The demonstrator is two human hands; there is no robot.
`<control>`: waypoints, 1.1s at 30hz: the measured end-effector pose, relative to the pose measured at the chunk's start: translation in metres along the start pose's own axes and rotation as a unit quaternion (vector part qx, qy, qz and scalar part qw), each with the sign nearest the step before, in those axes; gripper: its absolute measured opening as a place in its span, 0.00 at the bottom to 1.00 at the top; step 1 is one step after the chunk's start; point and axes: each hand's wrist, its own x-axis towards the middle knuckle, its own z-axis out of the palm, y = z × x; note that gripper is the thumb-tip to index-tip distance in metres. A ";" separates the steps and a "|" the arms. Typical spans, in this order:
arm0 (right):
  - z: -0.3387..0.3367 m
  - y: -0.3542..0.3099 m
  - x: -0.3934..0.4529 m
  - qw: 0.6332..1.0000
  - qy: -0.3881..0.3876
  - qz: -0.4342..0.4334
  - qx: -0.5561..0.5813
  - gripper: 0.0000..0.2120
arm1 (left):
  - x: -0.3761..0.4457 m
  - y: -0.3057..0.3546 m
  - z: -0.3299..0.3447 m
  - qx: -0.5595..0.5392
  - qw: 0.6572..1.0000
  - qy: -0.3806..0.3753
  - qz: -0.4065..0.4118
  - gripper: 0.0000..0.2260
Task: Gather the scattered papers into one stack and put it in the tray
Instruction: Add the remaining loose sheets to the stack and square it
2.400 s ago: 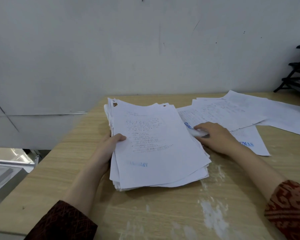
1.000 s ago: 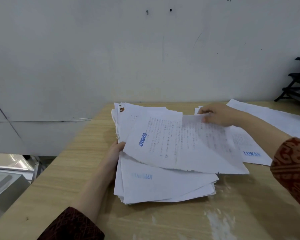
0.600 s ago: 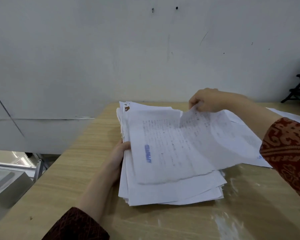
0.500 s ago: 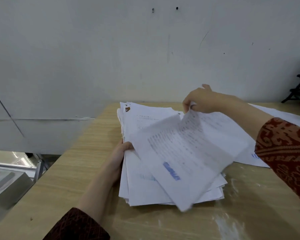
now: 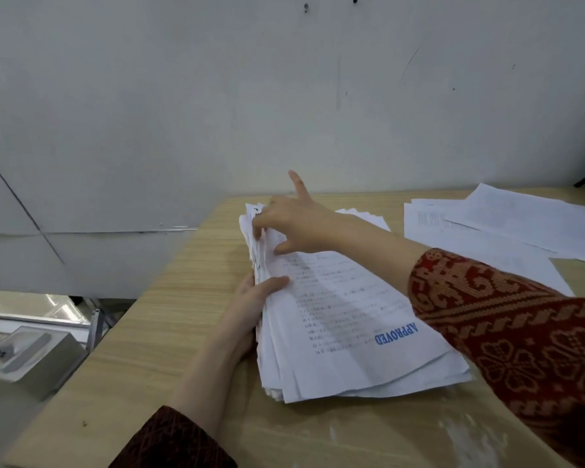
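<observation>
Nearest me, my left hand (image 5: pixel 250 309) is lying along the left edge of the paper stack (image 5: pixel 345 325), thumb curling over the top sheet and fingers tucked under, gripping that edge. The stack is sitting on the wooden table (image 5: pixel 156 325), its top sheet stamped APPROVED. Beyond that grip, my right hand (image 5: pixel 296 221) is reaching across, forearm in a red patterned sleeve (image 5: pixel 507 329); its fingers are pressing the stack's far-left corner, thumb on the top sheet, one finger pointing up. Half a second ago this hand was holding a sheet in the air; that sheet is now lying flat on top. Right of both hands, loose papers (image 5: pixel 507 228) are lying scattered.
</observation>
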 end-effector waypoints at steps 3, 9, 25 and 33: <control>-0.006 0.015 -0.019 0.997 0.041 0.061 0.039 0.21 | 0.001 0.000 0.000 -0.001 1.000 0.009 -0.001 0.16; 0.013 0.053 -0.106 0.896 0.140 0.330 0.261 0.29 | 0.002 0.000 -0.001 -0.008 1.000 -0.013 0.010 0.21; 0.036 0.054 -0.220 0.855 -0.065 0.434 0.277 0.34 | 0.012 -0.005 -0.009 -0.021 0.999 -0.049 0.002 0.31; 0.041 0.048 -0.227 0.866 -0.114 0.445 0.197 0.33 | 0.016 -0.007 -0.010 -0.015 0.999 -0.048 -0.002 0.31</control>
